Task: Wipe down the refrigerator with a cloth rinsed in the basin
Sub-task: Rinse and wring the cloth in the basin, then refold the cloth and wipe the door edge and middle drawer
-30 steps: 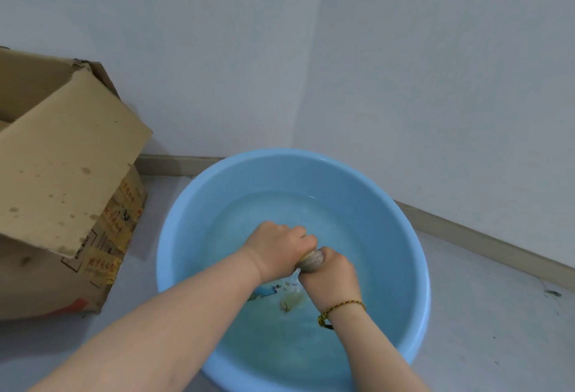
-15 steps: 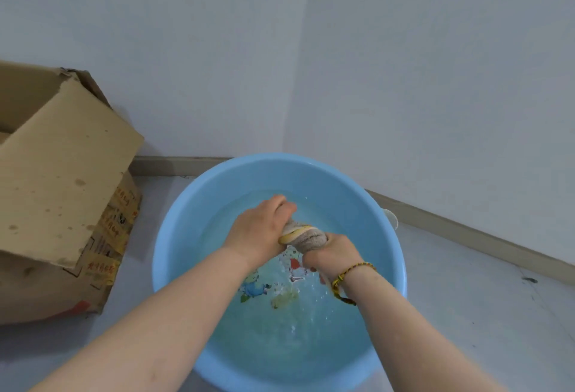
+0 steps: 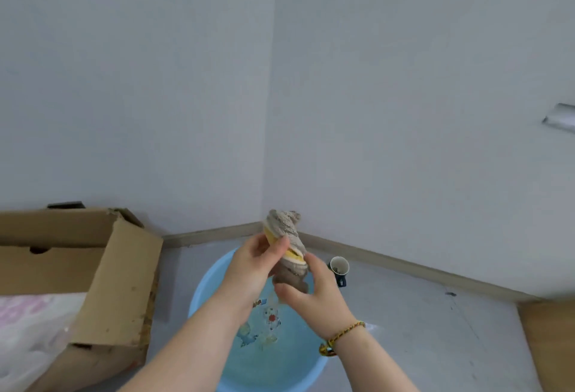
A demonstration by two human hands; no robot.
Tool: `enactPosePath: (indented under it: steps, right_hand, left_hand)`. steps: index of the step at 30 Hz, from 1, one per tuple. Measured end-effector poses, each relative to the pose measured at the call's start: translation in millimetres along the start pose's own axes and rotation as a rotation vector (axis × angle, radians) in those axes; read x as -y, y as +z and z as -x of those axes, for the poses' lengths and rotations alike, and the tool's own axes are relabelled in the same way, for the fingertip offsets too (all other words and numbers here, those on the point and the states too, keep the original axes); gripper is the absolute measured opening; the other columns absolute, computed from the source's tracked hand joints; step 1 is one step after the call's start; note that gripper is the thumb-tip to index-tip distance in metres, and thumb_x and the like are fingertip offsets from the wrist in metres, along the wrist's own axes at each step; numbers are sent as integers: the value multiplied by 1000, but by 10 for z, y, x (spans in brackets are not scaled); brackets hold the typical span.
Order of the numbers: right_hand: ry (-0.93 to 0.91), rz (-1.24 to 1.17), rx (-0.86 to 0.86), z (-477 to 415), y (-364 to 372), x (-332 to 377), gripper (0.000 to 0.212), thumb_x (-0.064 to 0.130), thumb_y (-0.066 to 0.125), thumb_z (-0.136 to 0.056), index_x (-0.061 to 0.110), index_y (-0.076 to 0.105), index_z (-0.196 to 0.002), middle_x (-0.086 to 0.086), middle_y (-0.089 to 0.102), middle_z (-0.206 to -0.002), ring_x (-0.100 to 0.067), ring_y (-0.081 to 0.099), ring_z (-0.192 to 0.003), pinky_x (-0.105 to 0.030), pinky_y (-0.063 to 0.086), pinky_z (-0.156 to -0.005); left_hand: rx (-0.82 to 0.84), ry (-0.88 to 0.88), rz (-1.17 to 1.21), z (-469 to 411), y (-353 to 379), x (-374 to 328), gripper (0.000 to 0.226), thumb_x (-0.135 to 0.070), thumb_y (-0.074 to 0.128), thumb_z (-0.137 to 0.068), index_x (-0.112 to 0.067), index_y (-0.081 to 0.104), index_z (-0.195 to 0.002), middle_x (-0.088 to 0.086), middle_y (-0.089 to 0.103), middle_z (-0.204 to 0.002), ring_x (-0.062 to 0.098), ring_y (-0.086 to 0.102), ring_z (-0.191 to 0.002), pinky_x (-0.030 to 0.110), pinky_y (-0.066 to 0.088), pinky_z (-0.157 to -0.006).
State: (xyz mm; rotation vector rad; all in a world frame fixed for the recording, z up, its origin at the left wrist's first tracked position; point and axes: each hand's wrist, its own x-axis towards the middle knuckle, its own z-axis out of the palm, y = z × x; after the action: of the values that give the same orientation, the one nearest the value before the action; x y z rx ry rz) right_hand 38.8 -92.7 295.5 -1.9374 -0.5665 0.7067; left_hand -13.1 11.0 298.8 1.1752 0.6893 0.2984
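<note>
Wringing out a wet cloth [image 3: 287, 244] above a pale blue basin [image 3: 202, 292] of water is the step in hand. The left hand [image 3: 249, 270] grips the upper part of the cloth, thumb and fingers pinched round it. The right hand [image 3: 314, 295], with a braided bracelet [image 3: 342, 334] at the wrist, cups the lower end, fingers loosely curled against it rather than clenched.

The cloth is held upright between the two hands, above the water and clear of it. It is twisted into a tight rope, grey-brown and nubbly, with a yellow band showing through the folds. It looks damp and heavy.

The basin stands on a grey floor [image 3: 420, 329] in the corner of a room with plain pale walls. An open cardboard box [image 3: 118, 282] sits just to its left, and a small dark cup [image 3: 339, 268] stands behind it on the right.

No refrigerator is in view. The next move probably calls for shaking the cloth loose and carrying it there, so wiping is not yet under way.
</note>
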Motion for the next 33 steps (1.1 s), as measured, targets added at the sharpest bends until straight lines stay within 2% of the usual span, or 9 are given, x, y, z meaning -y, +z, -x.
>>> enactPosePath:
  steps: [2,5,9,14,19,25,28,31,33]
  right_hand:
    - [-41,-66,-116,302,-225,388,56,57,54,-54,39,47,-107,23,47,-111,-4,42,-114,-25,36,-101]
    - [-114,-159,-361,763,-627,962,42,59,58,-53,35,56,-87,13,62,-94,-5,58,-94,-31,47,-90]
    - [-196,-154,-596,1400,-981,1390,23,32,75,-67,29,56,-78,7,64,-82,-3,58,-75,-16,48,-68]
    - [-247,-184,-811,2308,-1370,1431,17,18,63,-84,21,59,-69,16,60,-53,1,52,-53,-11,42,-53]
    - [-243,-168,-917,3387,-1657,1342,26,19,54,-91,-5,61,-82,-3,53,-65,-12,47,-62,-29,42,-60]
    - [-170,-259,-990,5054,-1705,1150,16,24,49,-93,22,62,-84,-2,64,-83,-12,59,-78,-30,50,-75]
    - [-145,-303,-1072,5966,-1627,1041,13,33,60,-84,20,60,-87,9,65,-78,-6,61,-75,-28,51,-77]
    - [-78,-298,-1225,6772,-1517,972,33,38,60,-66,16,56,-90,7,63,-78,-6,60,-75,-28,53,-76]
    - [-12,-273,-1296,7183,-1462,934,37,40,61,-64,13,56,-89,0,62,-81,-13,58,-78,-38,52,-81]
  left_hand:
    - [18,83,-70,297,112,-360,33,-35,73,-65,-18,60,-89,3,68,-94,13,65,-84,21,49,-71]
    - [121,191,-219,726,395,-900,27,-32,78,-66,-24,60,-85,-4,69,-88,7,64,-74,18,48,-63]
    - [302,374,-355,1292,871,-1256,20,-22,73,-67,-37,64,-76,-15,69,-77,6,65,-67,31,54,-64]
    - [556,440,-361,1949,1335,-1415,23,-22,75,-73,-35,63,-87,-4,69,-83,12,67,-72,16,52,-56]
    - [877,355,-280,2734,1760,-1361,15,-12,68,-79,-22,67,-90,0,73,-90,11,68,-80,21,54,-72]
    - [1200,62,-43,4110,2164,-990,29,-4,74,-61,-8,65,-89,7,70,-76,17,67,-69,24,55,-60]
    - [1299,168,-170,4917,2362,-741,24,-5,74,-60,-9,64,-81,5,67,-79,14,64,-68,18,51,-59]
    - [1348,373,-305,5753,2498,-500,25,-2,81,-57,-11,59,-64,0,55,-90,2,58,-60,14,48,-57]
    - [1460,401,-350,6117,2542,-365,26,-12,82,-55,-15,56,-57,4,52,-87,12,59,-65,23,50,-62]
